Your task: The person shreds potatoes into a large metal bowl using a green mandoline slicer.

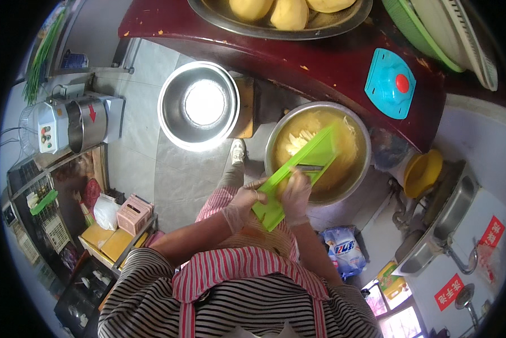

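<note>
My left hand (pixel 247 200), in a clear glove, grips the lower left edge of a green plastic mandoline slicer (pixel 303 160). My right hand (pixel 296 192), gloved too, is closed on a yellowish piece, likely a peeled potato, pressed on the slicer near its blade; the fingers hide most of it. The slicer slants over a metal basin (pixel 270 169) holding cloudy yellowish liquid. Pale cut pieces (pixel 300 141) lie in the basin, and thin shreds show near its upper right side.
An empty-looking steel bowl (pixel 173 122) stands left of the basin. On the dark red counter (pixel 244 48) are a metal tray (pixel 236 26) of peeled potatoes (pixel 289 14) and a blue plastic holder with a red knob (pixel 390 84). A detergent bag (pixel 343 251) and sink (pixel 455 203) are right.
</note>
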The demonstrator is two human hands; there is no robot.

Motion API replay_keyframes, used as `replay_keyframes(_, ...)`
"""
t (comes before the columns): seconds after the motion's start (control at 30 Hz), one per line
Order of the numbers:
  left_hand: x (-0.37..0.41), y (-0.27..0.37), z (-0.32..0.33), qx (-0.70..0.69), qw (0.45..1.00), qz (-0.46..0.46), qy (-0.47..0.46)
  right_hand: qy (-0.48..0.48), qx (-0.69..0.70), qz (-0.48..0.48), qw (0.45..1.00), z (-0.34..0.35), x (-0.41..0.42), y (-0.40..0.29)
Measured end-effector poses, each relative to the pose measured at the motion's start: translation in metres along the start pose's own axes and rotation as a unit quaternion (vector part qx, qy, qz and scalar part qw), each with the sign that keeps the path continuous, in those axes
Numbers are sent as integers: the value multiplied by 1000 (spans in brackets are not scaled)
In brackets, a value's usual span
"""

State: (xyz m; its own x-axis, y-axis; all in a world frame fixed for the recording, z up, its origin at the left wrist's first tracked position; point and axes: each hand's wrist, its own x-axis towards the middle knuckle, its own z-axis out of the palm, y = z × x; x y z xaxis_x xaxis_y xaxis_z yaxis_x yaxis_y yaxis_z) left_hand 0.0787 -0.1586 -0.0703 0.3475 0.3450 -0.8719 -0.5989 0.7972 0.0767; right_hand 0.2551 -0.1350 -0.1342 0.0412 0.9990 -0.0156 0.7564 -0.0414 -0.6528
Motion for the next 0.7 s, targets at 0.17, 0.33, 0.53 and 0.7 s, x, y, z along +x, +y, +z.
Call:
replay_keyframes(0.17,-8,16,24,24,1000,-4,19,17,28,219,975,-9,82,67)
replay_keyframes(0.33,1,10,5,22,1000,2,6,-11,62,40,997,-3,17,2)
replay_keyframes(0.53,-8,21,20,-1,1000,-24,5,17,72,100,992,2,49,47)
replay_keyframes(0.7,1,10,5,-4,1000,5,-24,-15,89,159,983,4,75,75)
